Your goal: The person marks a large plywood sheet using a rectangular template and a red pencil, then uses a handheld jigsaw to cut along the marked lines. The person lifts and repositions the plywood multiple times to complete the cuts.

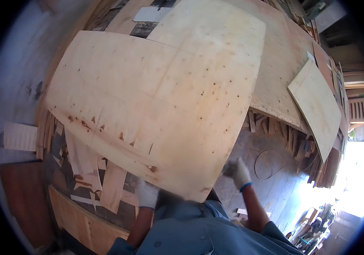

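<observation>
A large pale plywood sheet (156,97), dotted with dark knots and small cracks, spreads out before me with its near corner close to my waist. My left hand (147,195), in a white glove, is closed at the sheet's near left edge; its fingertips are hidden. At the near right edge is my right hand (239,173), in a white glove with a grey palm and blue cuff. It is closed against that edge, its fingers slightly blurred.
Beneath the sheet is a wide wooden work surface (277,80). A smaller pale panel (318,102) lies on its right side. Wood offcuts (116,187) litter the lower left, near a curved wooden board (80,221). A thin looped strip (258,168) lies on the floor at right.
</observation>
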Action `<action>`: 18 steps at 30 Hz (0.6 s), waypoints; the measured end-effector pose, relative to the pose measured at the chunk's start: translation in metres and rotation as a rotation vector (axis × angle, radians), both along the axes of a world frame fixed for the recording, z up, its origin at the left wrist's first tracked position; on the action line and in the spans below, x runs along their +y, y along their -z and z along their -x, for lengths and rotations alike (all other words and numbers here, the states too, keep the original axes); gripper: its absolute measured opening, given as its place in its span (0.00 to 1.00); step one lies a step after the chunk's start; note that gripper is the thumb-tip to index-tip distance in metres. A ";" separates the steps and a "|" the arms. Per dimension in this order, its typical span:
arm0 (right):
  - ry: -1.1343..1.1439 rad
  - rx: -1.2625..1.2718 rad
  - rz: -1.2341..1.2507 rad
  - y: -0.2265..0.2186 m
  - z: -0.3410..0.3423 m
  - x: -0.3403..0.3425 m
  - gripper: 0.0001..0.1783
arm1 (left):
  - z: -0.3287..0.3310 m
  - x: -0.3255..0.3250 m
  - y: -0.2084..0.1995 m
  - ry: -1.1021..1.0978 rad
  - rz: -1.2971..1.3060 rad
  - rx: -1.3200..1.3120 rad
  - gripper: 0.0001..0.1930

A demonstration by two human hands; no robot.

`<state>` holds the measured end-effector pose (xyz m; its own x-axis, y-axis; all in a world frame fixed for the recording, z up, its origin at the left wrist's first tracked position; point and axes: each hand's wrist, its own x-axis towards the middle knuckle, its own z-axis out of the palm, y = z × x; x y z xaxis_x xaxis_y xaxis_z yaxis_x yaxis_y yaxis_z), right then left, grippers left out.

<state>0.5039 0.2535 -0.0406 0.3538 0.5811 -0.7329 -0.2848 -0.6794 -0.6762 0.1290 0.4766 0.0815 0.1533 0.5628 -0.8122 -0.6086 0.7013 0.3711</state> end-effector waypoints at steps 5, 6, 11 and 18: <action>0.526 0.281 -0.122 -0.055 -0.107 0.136 0.35 | -0.038 -0.043 -0.003 0.249 0.132 0.240 0.22; 0.475 0.237 -0.127 -0.054 -0.120 0.153 0.34 | -0.045 -0.045 -0.004 0.175 0.095 0.204 0.22; 0.364 0.088 0.067 -0.075 -0.135 0.198 0.28 | -0.027 -0.071 0.034 0.189 -0.069 0.288 0.21; 0.421 0.098 0.010 -0.068 -0.131 0.175 0.26 | -0.027 -0.068 -0.002 0.183 -0.111 0.210 0.21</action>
